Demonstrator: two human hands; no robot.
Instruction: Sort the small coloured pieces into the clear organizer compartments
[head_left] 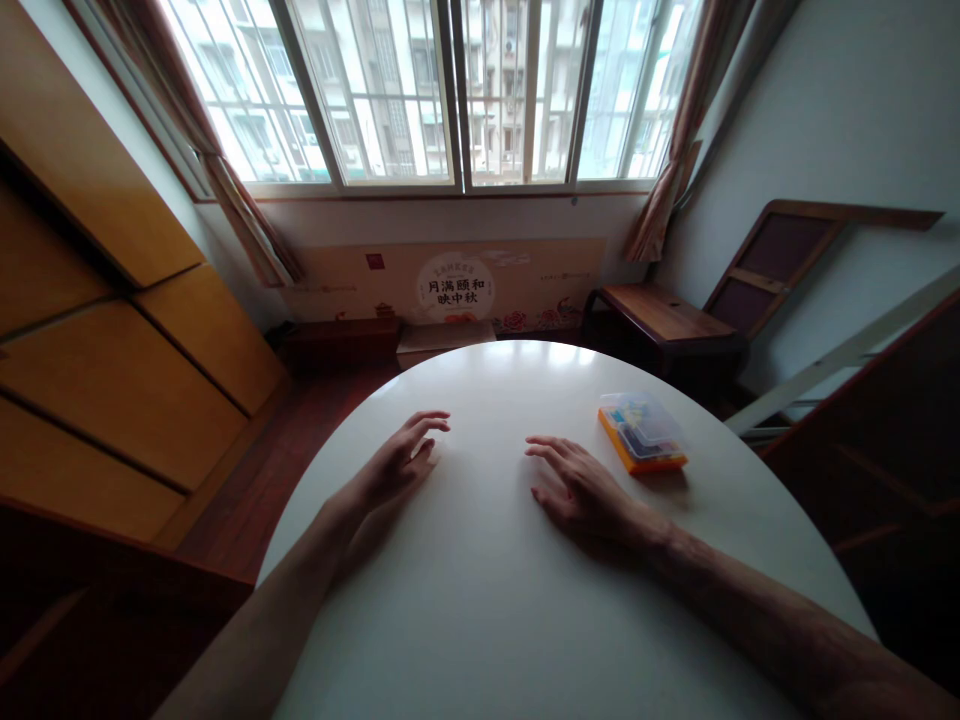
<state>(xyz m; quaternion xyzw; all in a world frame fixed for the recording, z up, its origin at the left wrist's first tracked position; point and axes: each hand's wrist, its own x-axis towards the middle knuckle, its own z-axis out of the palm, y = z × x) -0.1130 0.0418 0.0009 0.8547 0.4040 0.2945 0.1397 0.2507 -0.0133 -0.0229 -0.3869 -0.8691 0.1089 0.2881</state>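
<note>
My left hand point(400, 463) rests palm down on the round white table point(480, 620), fingers spread, holding nothing. My right hand point(579, 488) lies flat on the table too, fingers apart and empty. To the right of my right hand, a short gap away, sits a small orange box with a clear lid point(642, 432); small coloured pieces show through the lid.
Beyond the table's far edge a cardboard panel with printed characters point(454, 284) leans under the barred window. A wooden side table point(660, 316) and a leaning frame stand at the right wall. Wooden cabinets point(127, 360) line the left.
</note>
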